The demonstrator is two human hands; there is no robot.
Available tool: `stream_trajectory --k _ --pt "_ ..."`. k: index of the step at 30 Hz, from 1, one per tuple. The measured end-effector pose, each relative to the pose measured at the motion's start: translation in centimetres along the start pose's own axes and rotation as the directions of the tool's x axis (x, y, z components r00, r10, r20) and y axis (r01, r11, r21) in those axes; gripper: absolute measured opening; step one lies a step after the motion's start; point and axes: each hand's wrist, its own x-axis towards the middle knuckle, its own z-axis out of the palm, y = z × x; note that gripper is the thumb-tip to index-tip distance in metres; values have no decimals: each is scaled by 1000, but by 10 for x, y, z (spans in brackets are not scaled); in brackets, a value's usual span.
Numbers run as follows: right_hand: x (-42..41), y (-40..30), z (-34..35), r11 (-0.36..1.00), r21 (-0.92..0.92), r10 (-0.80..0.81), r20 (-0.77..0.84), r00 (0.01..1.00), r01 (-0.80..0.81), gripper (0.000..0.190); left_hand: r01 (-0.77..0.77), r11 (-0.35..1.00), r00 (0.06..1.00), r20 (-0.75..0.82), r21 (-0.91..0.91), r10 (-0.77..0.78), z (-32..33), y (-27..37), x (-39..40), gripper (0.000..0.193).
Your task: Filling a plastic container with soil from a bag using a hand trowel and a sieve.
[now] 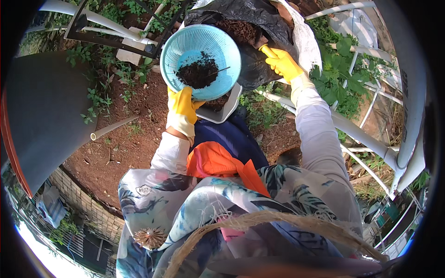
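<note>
My left hand [182, 107], in a yellow rubber glove, grips the near rim of a light blue plastic basket [222, 48] with ribbed walls. Dark soil [198, 73] and a thin twig lie in the bottom of it. Under the basket a white tub [237, 95] shows in part, with brown material inside. My right hand [285, 64], gloved the same way, holds the yellow handle of a hand trowel [266, 50]. Its blade meets brown fibrous material [240, 31] inside a black plastic bag [250, 66], which lines a white woven sack [307, 41].
White pipes [361, 130] and leafy plants [347, 81] stand to the right. A dark curved panel [52, 104] is at the left. A short pipe [113, 128] lies on reddish soil [100, 163]. A black metal frame [114, 45] crosses the upper left, near a pale block [130, 50].
</note>
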Motion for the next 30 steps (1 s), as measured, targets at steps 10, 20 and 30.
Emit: stream_trajectory --k 10,20,30 --pt "-74 -29 9 992 -71 -104 -49 993 101 44 289 944 954 -40 -157 -299 21 4 12 47" --pt "-100 -27 66 423 -892 -682 -199 703 158 38 -155 964 987 78 216 141 -11 -31 8 23" --pt "-7 -35 -10 162 -981 -310 -149 939 -103 26 250 955 949 -155 -159 -274 -23 -17 12 46"
